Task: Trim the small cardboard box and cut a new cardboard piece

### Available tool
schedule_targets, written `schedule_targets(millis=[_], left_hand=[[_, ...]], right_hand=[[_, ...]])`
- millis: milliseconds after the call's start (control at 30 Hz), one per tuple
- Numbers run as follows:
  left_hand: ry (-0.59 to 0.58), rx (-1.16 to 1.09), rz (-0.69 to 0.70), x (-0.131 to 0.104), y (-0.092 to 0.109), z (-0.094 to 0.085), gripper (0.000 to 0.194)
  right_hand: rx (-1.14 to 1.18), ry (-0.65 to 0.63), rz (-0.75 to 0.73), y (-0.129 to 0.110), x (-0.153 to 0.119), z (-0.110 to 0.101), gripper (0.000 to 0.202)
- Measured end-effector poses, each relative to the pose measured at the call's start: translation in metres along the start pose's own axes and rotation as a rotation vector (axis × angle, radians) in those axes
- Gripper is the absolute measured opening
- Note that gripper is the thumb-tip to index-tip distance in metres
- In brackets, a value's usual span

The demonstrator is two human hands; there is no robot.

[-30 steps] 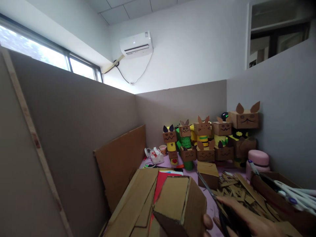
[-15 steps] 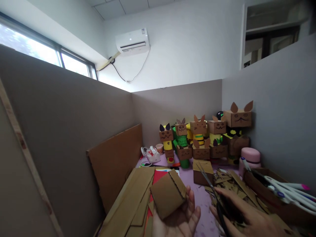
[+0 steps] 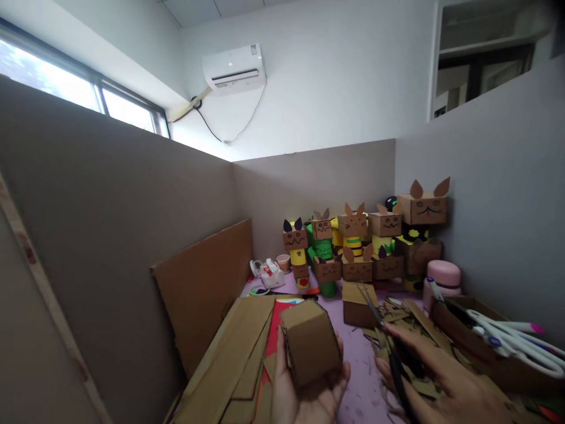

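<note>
One small cardboard box [image 3: 312, 343], lower middle of frame, held up above the table [image 3: 353, 353]. One left hand [image 3: 305, 399] under it, palm up, digits half curled up both sides: a loose cradle, box in grasp. One right hand [image 3: 454, 380], lower right, fingers bent round the black handles of one pair of scissors [image 3: 374, 306]. Two blades, tips slightly parted, aimed up and left; they cross in view over a second cardboard box [image 3: 359, 305], contact unclear to me.

Right of that box, one heap of cardboard scraps [image 3: 404, 318], too many to count. Lower left of centre, several flat cardboard strips [image 3: 232, 353], overlapping, beside a red sheet [image 3: 272, 341]. Farther left, one large cardboard panel [image 3: 205, 297] leans upright.

Right of centre, box-headed figures [image 3: 352, 224]: five eared heads in the upper row, at least three drawn faces below. One pink container [image 3: 444, 277] near them. Far right, one open carton [image 3: 477, 347] with several white pens [image 3: 507, 338]. Centre, one paper cup [image 3: 283, 262], one tissue packet [image 3: 271, 274]. Upper left of centre, one air conditioner [image 3: 233, 69].
</note>
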State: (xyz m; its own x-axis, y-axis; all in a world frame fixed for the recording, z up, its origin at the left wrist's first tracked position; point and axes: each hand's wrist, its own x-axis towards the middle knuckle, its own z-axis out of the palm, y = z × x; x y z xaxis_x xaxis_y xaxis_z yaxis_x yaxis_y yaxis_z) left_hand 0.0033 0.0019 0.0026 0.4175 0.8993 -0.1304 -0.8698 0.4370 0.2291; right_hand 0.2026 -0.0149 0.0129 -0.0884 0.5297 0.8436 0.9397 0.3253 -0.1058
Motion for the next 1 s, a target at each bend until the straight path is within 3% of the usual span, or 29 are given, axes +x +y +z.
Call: schedule_targets(millis=[233, 467, 533, 600, 700, 800, 867, 1000], left_hand=[[0.032, 0.064, 0.016, 0.007, -0.003, -0.004, 0.065], [0.110, 0.138, 0.108, 0.001, -0.007, 0.011, 0.037], [0.164, 0.159, 0.192, -0.001, -0.007, 0.015, 0.028], [0.218, 0.204, 0.289, -0.003, -0.006, 0.015, 0.026], [0.243, 0.328, 0.365, -0.005, -0.002, 0.013, 0.047], [0.199, 0.452, 0.448, -0.007, 0.001, 0.011, 0.072], [0.178, 0.560, 0.549, -0.009, 0.002, 0.013, 0.084], [0.228, 0.909, 0.773, -0.011, 0.000, 0.021, 0.105]], right_hand=[[0.040, 0.017, -0.050, 0.007, 0.007, -0.002, 0.036], [0.114, 0.270, 0.011, 0.001, -0.003, -0.004, 0.041], [0.165, 0.217, -0.039, 0.003, -0.002, -0.004, 0.042], [0.243, 0.045, -0.167, 0.005, 0.002, -0.003, 0.038], [0.287, -0.178, -0.228, 0.007, 0.005, 0.000, 0.029], [0.240, -0.056, -0.118, 0.007, 0.004, 0.001, 0.033], [0.239, -0.027, -0.138, 0.007, 0.002, 0.003, 0.037], [0.278, -0.209, -0.228, 0.007, -0.002, 0.007, 0.035]])
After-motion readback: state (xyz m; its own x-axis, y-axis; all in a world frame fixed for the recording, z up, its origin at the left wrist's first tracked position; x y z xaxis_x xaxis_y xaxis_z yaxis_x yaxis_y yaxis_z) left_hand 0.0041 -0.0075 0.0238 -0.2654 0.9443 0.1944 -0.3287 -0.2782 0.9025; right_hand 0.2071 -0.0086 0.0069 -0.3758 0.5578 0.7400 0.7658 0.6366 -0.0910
